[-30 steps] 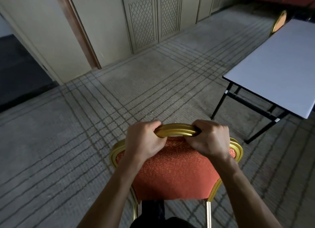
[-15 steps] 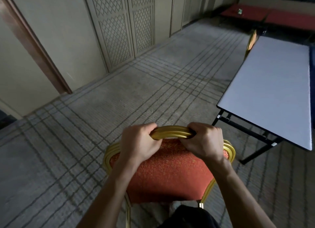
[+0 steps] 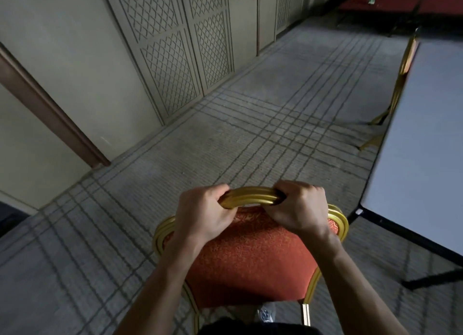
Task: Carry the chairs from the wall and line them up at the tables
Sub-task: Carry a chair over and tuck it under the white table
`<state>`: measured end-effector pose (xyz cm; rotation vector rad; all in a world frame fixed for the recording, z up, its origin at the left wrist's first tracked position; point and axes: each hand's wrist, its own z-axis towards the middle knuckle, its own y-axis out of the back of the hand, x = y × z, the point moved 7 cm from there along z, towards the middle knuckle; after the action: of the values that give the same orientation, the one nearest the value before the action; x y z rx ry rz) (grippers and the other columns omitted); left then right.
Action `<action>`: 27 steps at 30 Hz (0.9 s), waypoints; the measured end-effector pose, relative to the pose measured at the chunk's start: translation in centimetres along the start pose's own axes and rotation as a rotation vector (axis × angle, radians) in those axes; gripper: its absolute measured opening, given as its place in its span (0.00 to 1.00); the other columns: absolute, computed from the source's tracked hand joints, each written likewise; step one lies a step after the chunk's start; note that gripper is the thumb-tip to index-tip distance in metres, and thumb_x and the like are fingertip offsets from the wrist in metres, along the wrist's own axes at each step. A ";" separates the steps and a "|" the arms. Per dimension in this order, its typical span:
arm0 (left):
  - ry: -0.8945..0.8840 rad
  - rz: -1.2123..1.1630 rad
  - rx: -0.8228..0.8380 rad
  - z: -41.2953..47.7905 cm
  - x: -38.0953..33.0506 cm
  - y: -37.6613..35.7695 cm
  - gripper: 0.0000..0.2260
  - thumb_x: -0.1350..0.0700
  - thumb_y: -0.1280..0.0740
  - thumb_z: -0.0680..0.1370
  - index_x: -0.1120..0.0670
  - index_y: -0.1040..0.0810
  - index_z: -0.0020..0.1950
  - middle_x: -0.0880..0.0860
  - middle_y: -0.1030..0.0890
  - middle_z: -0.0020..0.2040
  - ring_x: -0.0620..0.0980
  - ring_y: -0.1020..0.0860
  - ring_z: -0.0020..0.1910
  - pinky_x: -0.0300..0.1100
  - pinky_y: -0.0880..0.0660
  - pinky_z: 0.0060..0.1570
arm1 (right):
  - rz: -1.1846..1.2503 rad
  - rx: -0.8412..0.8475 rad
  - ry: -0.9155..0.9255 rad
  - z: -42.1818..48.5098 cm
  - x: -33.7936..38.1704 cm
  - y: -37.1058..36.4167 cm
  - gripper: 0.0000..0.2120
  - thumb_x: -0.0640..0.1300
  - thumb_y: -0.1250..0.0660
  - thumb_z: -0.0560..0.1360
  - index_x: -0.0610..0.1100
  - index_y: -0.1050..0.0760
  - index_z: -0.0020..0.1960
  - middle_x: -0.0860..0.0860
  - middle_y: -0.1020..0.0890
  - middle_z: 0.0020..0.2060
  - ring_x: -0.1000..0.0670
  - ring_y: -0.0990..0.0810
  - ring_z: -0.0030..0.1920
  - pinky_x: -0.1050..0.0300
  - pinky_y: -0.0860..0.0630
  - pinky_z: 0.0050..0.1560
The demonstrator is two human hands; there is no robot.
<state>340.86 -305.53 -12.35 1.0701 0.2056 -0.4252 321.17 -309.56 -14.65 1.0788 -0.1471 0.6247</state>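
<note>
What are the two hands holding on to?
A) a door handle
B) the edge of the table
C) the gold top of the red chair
C: the left hand and the right hand both curl round the gold top of the red chair, while the table stands untouched to the right.
</note>
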 end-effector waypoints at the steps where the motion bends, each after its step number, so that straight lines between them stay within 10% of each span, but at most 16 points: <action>1: 0.012 -0.004 0.009 2.0 0.8 -0.8 0.17 0.52 0.22 0.67 0.49 0.31 0.33 0.49 0.25 0.27 0.51 0.25 0.27 0.42 0.31 0.29 | 0.006 -0.001 0.000 2.0 -0.7 -0.6 0.13 0.55 0.30 0.62 0.47 0.28 0.32 0.53 0.23 0.27 0.47 0.21 0.29 0.56 0.26 0.31; 27: -0.273 -0.186 0.141 46.4 14.3 -20.6 0.09 0.50 0.25 0.67 0.51 0.23 0.38 0.50 0.20 0.31 0.52 0.20 0.33 0.43 0.27 0.30 | -0.195 -0.177 -0.242 39.4 -15.8 -13.9 0.11 0.54 0.30 0.63 0.48 0.26 0.32 0.54 0.23 0.27 0.48 0.21 0.29 0.54 0.26 0.29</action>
<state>342.94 -358.24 -12.25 1.1224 0.0320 -0.7562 322.98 -354.18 -12.94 0.9801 -0.2973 0.2984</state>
